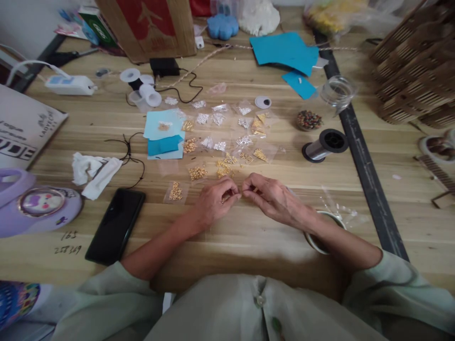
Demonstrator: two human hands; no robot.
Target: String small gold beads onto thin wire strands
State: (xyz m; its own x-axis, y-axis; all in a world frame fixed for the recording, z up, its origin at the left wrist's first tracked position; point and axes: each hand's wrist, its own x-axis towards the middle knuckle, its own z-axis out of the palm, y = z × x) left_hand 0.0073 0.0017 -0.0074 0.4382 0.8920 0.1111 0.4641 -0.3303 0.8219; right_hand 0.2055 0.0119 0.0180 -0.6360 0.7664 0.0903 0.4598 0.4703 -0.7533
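My left hand [215, 201] and my right hand [272, 196] meet fingertip to fingertip over the wooden table [249, 237]. Both are closed in a pinch. The left hand holds small gold beads [226, 196] under its fingers. What the right hand pinches is too small to make out. Just beyond the hands lie several clear bags of gold beads [197, 173] and silver beads [208, 142].
A black phone [115, 225] lies at the left, near white tissue [94, 173] and a purple case [31, 203]. A wire spool [325, 146], a bowl of mixed beads [309, 121] and a glass jar [337, 92] stand at the right. A cup [320, 237] sits under my right forearm.
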